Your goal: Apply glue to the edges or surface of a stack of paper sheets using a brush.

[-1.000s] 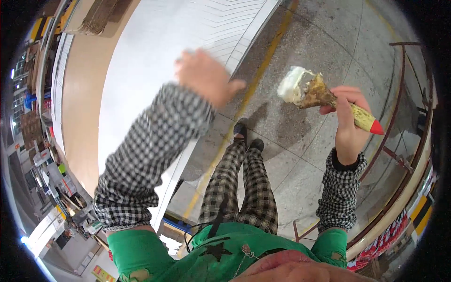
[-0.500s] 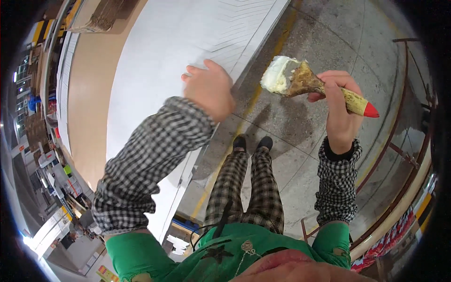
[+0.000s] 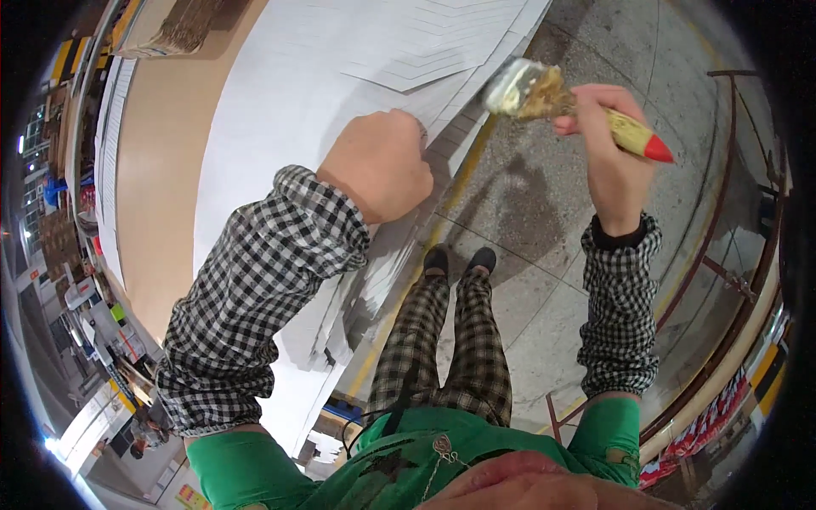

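Note:
My right hand [image 3: 614,157] is closed round the yellow, red-tipped handle of a wide paintbrush [image 3: 548,93]. Thick whitish paste coats its bristles, which point left over the floor beside the table edge. My left hand [image 3: 378,167] is a closed fist at the right edge of a stack of large white sheets [image 3: 280,110]. A sheet edge is bent up and hanging out beside that hand, and its fingertips are hidden beneath the fist. Rows of angled cut lines run across the far part of the sheets.
Brown board [image 3: 157,170] lies left of the sheets, with a cardboard stack [image 3: 183,30] at the far left. A metal rail frame [image 3: 722,221] stands on the right. Between them is a concrete floor [image 3: 527,229] with a yellow line. Shelves and goods fill the left rim.
My left hand has closed at the sheet edge, and the edge now bends up and outward over the floor. My right hand has moved slightly farther away with the paintbrush.

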`<state>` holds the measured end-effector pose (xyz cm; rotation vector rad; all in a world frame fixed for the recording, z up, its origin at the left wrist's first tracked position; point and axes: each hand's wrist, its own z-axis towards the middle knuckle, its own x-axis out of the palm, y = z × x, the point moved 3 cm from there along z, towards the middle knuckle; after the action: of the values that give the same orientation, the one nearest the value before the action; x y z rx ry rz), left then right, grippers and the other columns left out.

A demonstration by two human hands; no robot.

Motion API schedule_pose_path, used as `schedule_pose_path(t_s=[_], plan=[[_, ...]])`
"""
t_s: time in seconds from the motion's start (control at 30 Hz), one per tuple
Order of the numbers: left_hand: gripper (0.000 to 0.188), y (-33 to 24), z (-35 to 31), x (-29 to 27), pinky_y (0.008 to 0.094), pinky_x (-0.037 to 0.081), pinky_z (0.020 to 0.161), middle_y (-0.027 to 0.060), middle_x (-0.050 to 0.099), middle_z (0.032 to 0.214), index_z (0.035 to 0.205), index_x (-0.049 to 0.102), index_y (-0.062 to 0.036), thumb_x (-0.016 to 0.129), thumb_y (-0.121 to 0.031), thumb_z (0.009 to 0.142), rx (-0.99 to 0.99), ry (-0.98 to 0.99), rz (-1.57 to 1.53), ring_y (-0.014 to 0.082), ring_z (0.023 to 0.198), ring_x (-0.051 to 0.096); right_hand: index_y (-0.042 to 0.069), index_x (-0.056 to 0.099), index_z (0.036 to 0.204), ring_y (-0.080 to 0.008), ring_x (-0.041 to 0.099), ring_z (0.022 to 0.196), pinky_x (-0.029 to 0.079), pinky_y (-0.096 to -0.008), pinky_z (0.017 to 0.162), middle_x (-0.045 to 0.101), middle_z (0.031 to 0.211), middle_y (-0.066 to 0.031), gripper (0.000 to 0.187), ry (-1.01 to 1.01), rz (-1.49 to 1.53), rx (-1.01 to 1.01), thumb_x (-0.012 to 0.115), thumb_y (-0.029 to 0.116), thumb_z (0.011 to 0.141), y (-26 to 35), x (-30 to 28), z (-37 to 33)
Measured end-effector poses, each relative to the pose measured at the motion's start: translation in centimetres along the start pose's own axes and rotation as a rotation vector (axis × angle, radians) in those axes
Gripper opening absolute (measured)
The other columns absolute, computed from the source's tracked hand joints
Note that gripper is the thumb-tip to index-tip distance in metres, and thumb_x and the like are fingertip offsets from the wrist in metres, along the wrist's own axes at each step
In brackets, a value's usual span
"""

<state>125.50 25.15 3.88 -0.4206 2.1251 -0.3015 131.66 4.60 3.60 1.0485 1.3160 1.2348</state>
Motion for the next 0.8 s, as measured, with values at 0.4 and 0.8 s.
schedule_pose_path(t_s=[0.4,0.8], plan=[[0.024,0.2,-0.5,-0.9,0.0433,0.048,0.069,0.0281,0.059,0.076,0.079,0.054,0.0105,0.054,-0.012,0.072,-0.037,0.002,0.006,0.0408,0.075,0.059,-0.001,0.056,0.086,-0.0111,0.054,0.067,0.045,-0.023,0.061,0.056,0.087,-0.0077,0.007,0.207,-0.048,-0.196,0.056,-0.003,0.08,-0.6,1.7,-4.7],[0.025,0.3,-0.3,-0.5,0.0426,0.048,0.071,0.0283,0.058,0.076,0.074,0.058,0.0108,0.054,-0.014,0.07,-0.036,0.015,0.037,0.0403,0.075,0.059,-0.002,0.057,0.081,-0.0159,0.057,0.07,0.046,-0.0263,0.062,0.058,0.081,-0.0105,0.011,0.17,-0.146,-0.156,0.061,-0.006,0.072,0.4,3.3,-6.9]])
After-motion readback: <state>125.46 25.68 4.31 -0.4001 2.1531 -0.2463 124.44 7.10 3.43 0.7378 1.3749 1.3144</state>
